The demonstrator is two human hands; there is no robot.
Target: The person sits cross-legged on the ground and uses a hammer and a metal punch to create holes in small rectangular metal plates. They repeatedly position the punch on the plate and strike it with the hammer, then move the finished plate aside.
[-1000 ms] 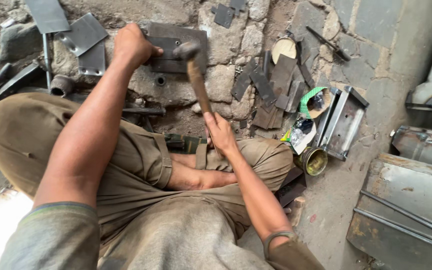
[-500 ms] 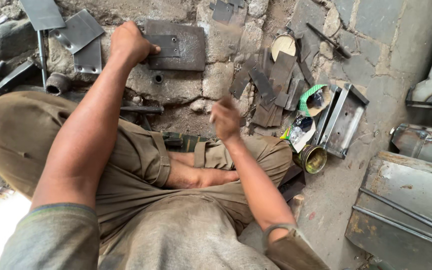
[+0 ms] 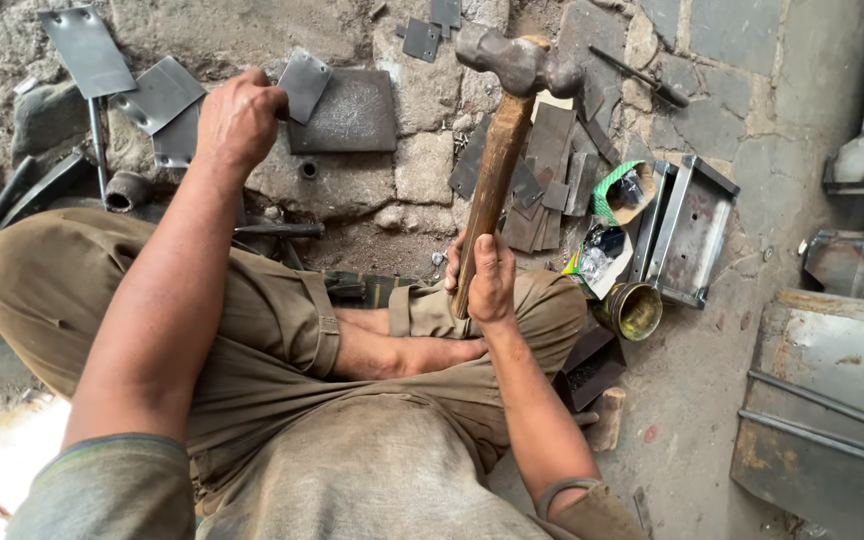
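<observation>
I sit cross-legged on a stone floor. My left hand (image 3: 239,120) pinches a small grey metal plate (image 3: 304,85) and holds it tilted on a dark flat steel block (image 3: 352,115). My right hand (image 3: 487,280) grips the wooden handle of a ball-peen hammer (image 3: 517,62). The hammer is raised, its steel head high above the floor and to the right of the block.
Cut metal plates (image 3: 87,50) lie at the upper left, more pieces (image 3: 542,190) are stacked right of the hammer handle. A folded sheet-metal tray (image 3: 692,230), a brass cup (image 3: 634,310) and rusty metal boxes (image 3: 832,400) sit at the right. A short pipe (image 3: 124,190) lies by my left knee.
The hammer struck down on the block one second ago, then swung back; now it is lifted high. My left hand stayed on the small plate at the block.
</observation>
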